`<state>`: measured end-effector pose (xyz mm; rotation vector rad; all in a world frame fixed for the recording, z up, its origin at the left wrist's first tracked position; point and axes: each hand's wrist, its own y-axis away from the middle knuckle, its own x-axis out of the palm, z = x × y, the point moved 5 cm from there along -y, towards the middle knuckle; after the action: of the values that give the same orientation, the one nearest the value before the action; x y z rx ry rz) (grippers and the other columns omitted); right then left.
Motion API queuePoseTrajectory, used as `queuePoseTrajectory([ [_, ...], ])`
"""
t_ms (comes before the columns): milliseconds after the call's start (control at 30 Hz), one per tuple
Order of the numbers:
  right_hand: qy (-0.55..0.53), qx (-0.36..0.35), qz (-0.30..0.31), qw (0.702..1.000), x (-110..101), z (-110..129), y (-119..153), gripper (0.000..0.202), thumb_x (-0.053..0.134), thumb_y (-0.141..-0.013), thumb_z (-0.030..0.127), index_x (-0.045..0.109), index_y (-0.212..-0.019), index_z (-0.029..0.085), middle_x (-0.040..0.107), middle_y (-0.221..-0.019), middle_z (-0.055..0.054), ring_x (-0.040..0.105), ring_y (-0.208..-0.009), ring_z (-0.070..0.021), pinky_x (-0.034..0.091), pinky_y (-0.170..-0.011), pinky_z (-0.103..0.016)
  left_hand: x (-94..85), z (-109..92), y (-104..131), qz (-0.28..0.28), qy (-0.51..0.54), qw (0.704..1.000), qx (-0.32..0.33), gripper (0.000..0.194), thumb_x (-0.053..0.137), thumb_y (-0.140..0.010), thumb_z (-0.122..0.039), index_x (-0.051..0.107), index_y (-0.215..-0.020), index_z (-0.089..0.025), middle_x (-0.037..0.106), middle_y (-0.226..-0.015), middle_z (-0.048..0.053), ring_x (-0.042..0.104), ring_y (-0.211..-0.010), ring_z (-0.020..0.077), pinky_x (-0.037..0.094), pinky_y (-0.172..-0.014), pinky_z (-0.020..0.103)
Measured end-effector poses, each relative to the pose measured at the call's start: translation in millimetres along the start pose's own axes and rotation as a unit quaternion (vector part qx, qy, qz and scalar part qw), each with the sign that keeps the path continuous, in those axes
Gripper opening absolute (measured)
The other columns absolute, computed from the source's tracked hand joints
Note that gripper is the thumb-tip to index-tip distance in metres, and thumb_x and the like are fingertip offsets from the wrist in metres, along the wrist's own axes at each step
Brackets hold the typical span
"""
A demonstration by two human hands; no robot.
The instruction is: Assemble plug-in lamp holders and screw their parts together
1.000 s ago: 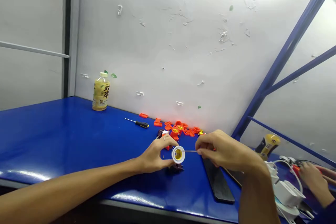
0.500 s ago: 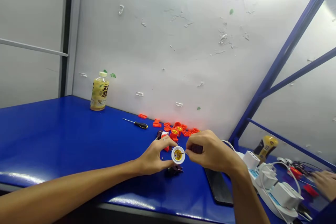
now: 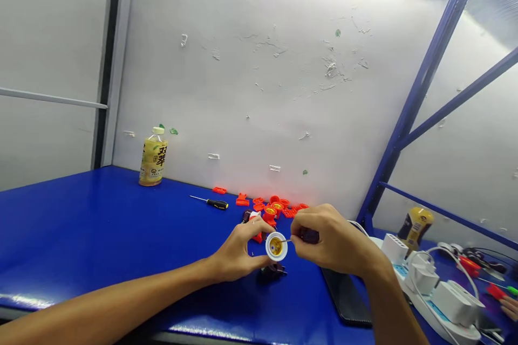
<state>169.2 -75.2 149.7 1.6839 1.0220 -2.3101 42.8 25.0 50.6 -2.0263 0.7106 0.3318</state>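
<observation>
My left hand (image 3: 238, 250) grips a white lamp socket (image 3: 268, 248) between thumb and fingers, its open mouth with the brass-coloured lining turned towards me. In my right hand (image 3: 329, 237) is a screwdriver (image 3: 309, 235) with a dark handle, mostly hidden by the fingers. Its thin shaft reaches left into the socket's mouth; whether the tip meets a screw is too small to tell. Just below the socket lies a dark part with prongs (image 3: 273, 271). Behind my left fingers are red and dark pieces, partly covered.
Several orange-red plastic parts (image 3: 270, 212) lie along the wall. A second screwdriver (image 3: 217, 204) and a drink bottle (image 3: 154, 157) are further left. Right of my hands are a black phone (image 3: 348, 299) and a power strip with chargers (image 3: 451, 302). Another person's hand (image 3: 510, 304) shows at the right edge.
The view has tilted up, so the table sits lower in the picture. My right hand has drawn slightly away from the socket, and more of the screwdriver's shaft shows.
</observation>
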Motion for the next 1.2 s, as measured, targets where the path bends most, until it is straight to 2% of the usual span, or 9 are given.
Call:
queuePoseTrajectory([
  [100,0.007,-0.008,-0.009,1.000,0,1,3,0.014,0.063,-0.077,0.010,0.057,-0.066,0.016,0.054,-0.060,0.006,0.039,-0.055,-0.0055,0.032,-0.060,-0.020,0.1,0,0,0.004,0.001,1.000,-0.005,0.025,0.076,-0.078,-0.028,0.065,-0.098,-0.018,0.067,-0.091,0.002,0.056,-0.081,0.0154,0.044,-0.075,0.028],
  [367,0.008,0.023,0.024,0.999,12,-8,4,0.014,0.063,-0.077,0.011,0.056,-0.066,0.017,0.057,-0.063,0.004,0.044,-0.058,-0.0072,0.033,-0.061,-0.021,0.8,3,0,0.003,0.011,1.000,-0.013,0.025,0.077,-0.078,-0.029,0.067,-0.098,-0.017,0.068,-0.090,0.002,0.057,-0.080,0.0152,0.046,-0.073,0.027],
  [567,0.056,0.046,0.033,0.997,17,-6,2,0.028,0.047,-0.095,0.019,0.053,-0.068,0.017,0.057,-0.062,0.002,0.040,-0.055,-0.0090,0.029,-0.059,-0.026,0.4,4,1,-0.021,0.069,0.997,-0.016,0.028,0.074,-0.083,-0.033,0.068,-0.104,-0.015,0.072,-0.097,0.006,0.065,-0.087,0.0185,0.053,-0.081,0.030],
  [700,0.048,0.044,0.044,0.997,19,-6,1,0.031,0.046,-0.097,0.022,0.053,-0.067,0.017,0.054,-0.059,0.002,0.034,-0.052,-0.0086,0.026,-0.055,-0.026,1.1,3,3,-0.025,0.088,0.996,-0.006,0.029,0.075,-0.083,-0.032,0.069,-0.106,-0.015,0.073,-0.100,0.007,0.068,-0.089,0.0202,0.055,-0.082,0.031],
  [800,0.022,0.026,0.054,0.998,16,-10,2,0.029,0.048,-0.095,0.021,0.056,-0.067,0.016,0.052,-0.057,0.003,0.031,-0.051,-0.0079,0.025,-0.054,-0.026,2.3,6,4,-0.024,0.110,0.994,-0.016,0.031,0.075,-0.083,-0.032,0.069,-0.108,-0.015,0.074,-0.101,0.008,0.069,-0.092,0.0216,0.056,-0.085,0.031],
  [900,-0.014,0.000,0.073,0.997,9,-13,4,0.025,0.051,-0.094,0.019,0.062,-0.071,0.016,0.054,-0.059,0.003,0.034,-0.051,-0.0076,0.026,-0.053,-0.024,3.9,6,5,-0.021,0.135,0.990,-0.022,0.032,0.077,-0.082,-0.032,0.069,-0.109,-0.015,0.074,-0.101,0.007,0.070,-0.093,0.0218,0.056,-0.086,0.031],
  [1000,-0.057,0.002,0.085,0.995,-1,-14,7,0.024,0.052,-0.093,0.018,0.064,-0.072,0.015,0.050,-0.056,0.004,0.033,-0.049,-0.0072,0.027,-0.051,-0.023,4.6,0,3,-0.021,0.142,0.990,0.004,0.033,0.076,-0.084,-0.032,0.068,-0.111,-0.015,0.074,-0.103,0.009,0.070,-0.094,0.0217,0.057,-0.087,0.031],
  [1100,-0.039,-0.012,0.082,0.996,-8,-10,9,0.023,0.054,-0.091,0.016,0.063,-0.070,0.014,0.049,-0.056,0.004,0.031,-0.050,-0.0069,0.027,-0.053,-0.024,4.3,-8,2,-0.019,0.119,0.992,0.042,0.032,0.075,-0.085,-0.031,0.068,-0.112,-0.016,0.074,-0.105,0.009,0.070,-0.094,0.0216,0.057,-0.086,0.030],
  [1200,-0.062,-0.003,0.068,0.996,-7,-9,7,0.025,0.054,-0.090,0.016,0.061,-0.066,0.014,0.044,-0.054,0.005,0.030,-0.050,-0.0069,0.026,-0.051,-0.024,0.9,-10,2,-0.031,0.105,0.993,0.042,0.032,0.073,-0.086,-0.031,0.067,-0.114,-0.017,0.073,-0.106,0.008,0.070,-0.095,0.0217,0.057,-0.087,0.030],
])
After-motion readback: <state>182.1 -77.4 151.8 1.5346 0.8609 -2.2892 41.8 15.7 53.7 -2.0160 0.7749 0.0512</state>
